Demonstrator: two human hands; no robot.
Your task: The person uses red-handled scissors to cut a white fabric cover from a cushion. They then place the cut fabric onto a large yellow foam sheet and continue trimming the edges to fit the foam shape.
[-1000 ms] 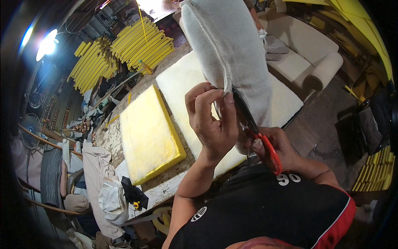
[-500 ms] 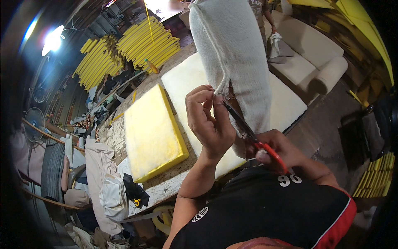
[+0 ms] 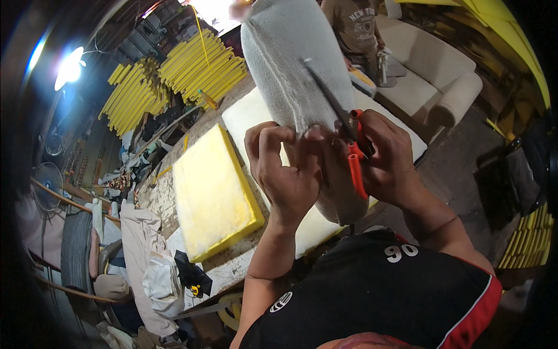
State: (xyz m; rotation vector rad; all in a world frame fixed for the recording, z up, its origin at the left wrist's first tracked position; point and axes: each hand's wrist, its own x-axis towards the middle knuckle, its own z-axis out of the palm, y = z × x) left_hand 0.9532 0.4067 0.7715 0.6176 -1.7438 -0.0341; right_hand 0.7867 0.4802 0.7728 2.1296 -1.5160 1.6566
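Note:
A long, padded piece in pale grey fabric stands up in front of me, with a seam running down its face and a dark gap low on it. My left hand is closed, its fingertips pinching the fabric edge beside the seam. In my right hand are scissors with red handles; their dark blades point up and left across the fabric, apart from the seam. The right fingertips are close to the gap, opposite the left ones; whether they also grip the cloth is partly hidden.
A yellow foam block with white padding lies on the worn table; a larger white-topped pad is beneath the fabric piece. Beyond are stacked yellow foam strips, a person and a beige sofa. Cloth hangs at left.
The scissors have swung away from the seam, their blades now pointing upward. My right hand has risen beside the gap. The padded piece has shifted slightly left, and the person behind shows more.

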